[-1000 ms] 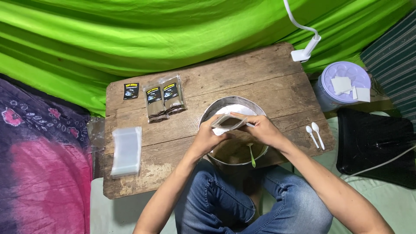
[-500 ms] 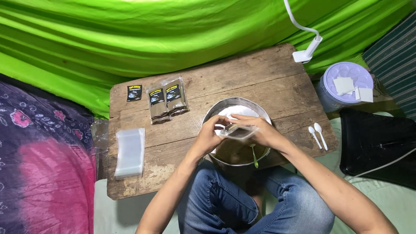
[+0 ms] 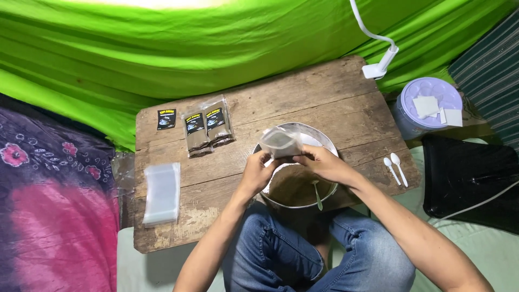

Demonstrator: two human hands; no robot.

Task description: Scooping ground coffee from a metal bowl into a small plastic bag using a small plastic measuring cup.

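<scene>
Holding: small clear plastic pouch (image 3: pixel 280 142), pinched between both hands above a metal bowl (image 3: pixel 324 141)
Left hand (image 3: pixel 255 173): closed on the pouch's lower left edge, fingers curled, thumb up against the plastic
Right hand (image 3: pixel 323 164): closed on the pouch's lower right edge, fingers wrapped under it
Pouch: tilted, partly filled with something dark, raised over the far half of the bowl
Bowl: round, at the near edge of a worn wooden table (image 3: pixel 303 103), brown powder inside, green spoon (image 3: pixel 318 196) resting in the powder toward the near rim
Filled packets (image 3: pixel 207 130): two, side by side, dark labels on top, lying left of the bowl toward the table's far side
Loose label (image 3: pixel 166 119): small and black, just left of the packets
Empty bags (image 3: pixel 161 193): stack of clear ones, flat near the table's left edge, well apart from the hands
White spoons (image 3: pixel 395 168): two, lying together at the table's right edge
Lidded tub (image 3: pixel 427 106): lavender, off the table to the right, white paper squares on its lid
Clip lamp (image 3: pixel 380 64): white, fixed at the table's far right corner
Backdrop: green cloth (image 3: pixel 216 48) hanging behind the table
Legs: in blue jeans (image 3: pixel 275 254), tucked under the near edge
</scene>
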